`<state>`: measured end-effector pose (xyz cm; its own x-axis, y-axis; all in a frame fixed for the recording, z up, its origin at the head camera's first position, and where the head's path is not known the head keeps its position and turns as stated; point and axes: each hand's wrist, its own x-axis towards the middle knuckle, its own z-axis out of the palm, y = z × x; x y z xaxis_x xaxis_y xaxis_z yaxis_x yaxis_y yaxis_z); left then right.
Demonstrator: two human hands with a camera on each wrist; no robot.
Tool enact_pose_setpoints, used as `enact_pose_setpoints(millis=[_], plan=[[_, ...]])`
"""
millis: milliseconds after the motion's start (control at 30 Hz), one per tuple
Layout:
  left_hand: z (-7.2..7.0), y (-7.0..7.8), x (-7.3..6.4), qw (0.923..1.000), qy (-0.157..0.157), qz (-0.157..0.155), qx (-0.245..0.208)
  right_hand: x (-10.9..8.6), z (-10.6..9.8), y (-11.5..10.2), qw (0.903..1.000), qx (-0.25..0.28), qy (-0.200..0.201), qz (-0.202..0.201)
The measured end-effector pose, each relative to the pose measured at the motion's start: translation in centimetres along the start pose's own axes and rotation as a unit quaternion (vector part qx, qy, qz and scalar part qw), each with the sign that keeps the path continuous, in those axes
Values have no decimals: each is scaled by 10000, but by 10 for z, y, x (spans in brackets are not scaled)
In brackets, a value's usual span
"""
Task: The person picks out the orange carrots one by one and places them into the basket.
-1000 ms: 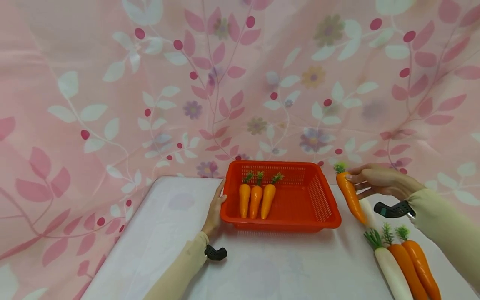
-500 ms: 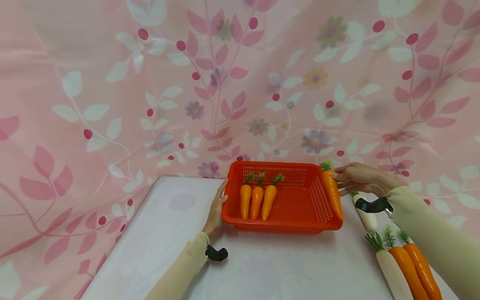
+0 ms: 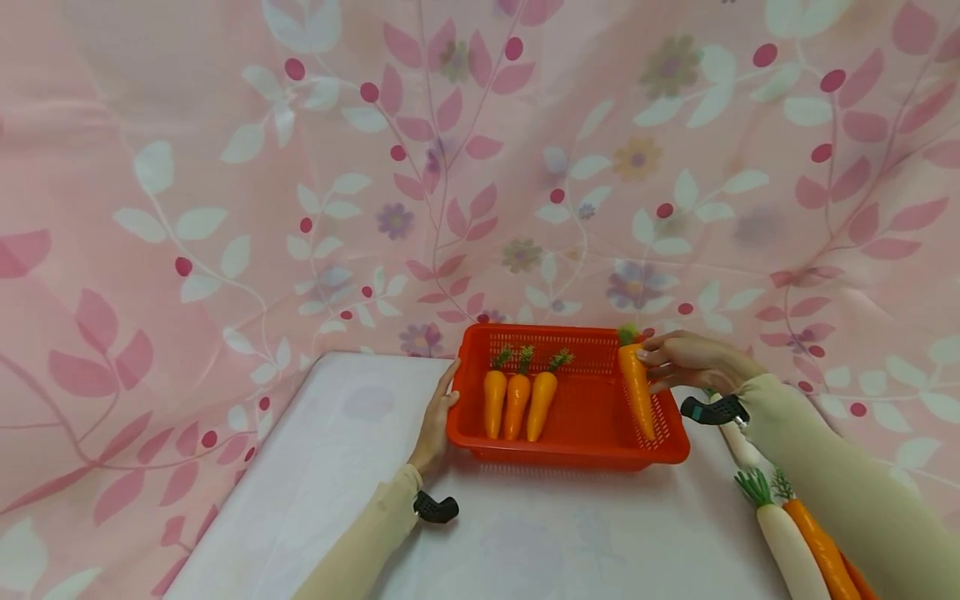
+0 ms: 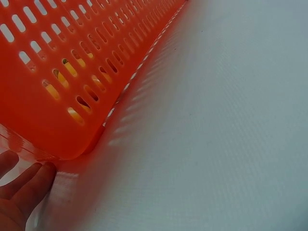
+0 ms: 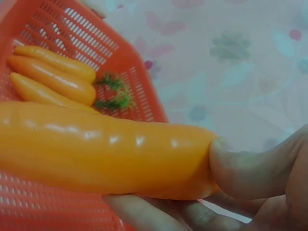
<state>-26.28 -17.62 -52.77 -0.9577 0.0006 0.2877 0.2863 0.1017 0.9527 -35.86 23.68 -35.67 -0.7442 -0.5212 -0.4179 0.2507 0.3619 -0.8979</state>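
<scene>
My right hand [image 3: 692, 360] pinches an orange carrot [image 3: 637, 392] near its leafy top, thumb on one side and fingers on the other. The carrot hangs tip down over the right part of a red plastic basket [image 3: 570, 454]. In the right wrist view the gripped carrot [image 5: 96, 149] spans the frame, apart from the others. Three carrots [image 3: 517, 404] lie side by side in the basket's left half, leaves toward the back. My left hand [image 3: 431, 429] rests against the basket's left side; in the left wrist view its nearly straight fingers [image 4: 36, 190] touch the outside near a corner.
On the white table [image 3: 360, 417], right of the basket, lie a white radish [image 3: 791, 550] and a carrot [image 3: 825, 554], with another carrot partly hidden by my right sleeve. Another white radish [image 3: 741, 443] lies behind them. A pink floral cloth [image 3: 480, 167] hangs behind.
My right hand has carried the carrot leftward, from beside the basket across its right rim to above its inside. The left hand stays at the basket's left side.
</scene>
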Motion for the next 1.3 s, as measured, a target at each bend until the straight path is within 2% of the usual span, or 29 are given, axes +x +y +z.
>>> enact_pose_setpoints(millis=[267,633,833,1067,1300], plan=[[0,1,2,10000,7,-86,-42,21,12,4,9986,266,-397,-240],[4,2,2,10000,51,8,9,50,25,18,9962,605,-482,-402],[3,1,3,10000,9,-49,-73,65,34,22,9970,635,-359,-263],[-1,0,2,9994,-108,-182,-270,77,41,28,9976,694,-21,-27],[-2,0,0,9990,-173,-155,-383,86,43,35,9975,675,129,145]])
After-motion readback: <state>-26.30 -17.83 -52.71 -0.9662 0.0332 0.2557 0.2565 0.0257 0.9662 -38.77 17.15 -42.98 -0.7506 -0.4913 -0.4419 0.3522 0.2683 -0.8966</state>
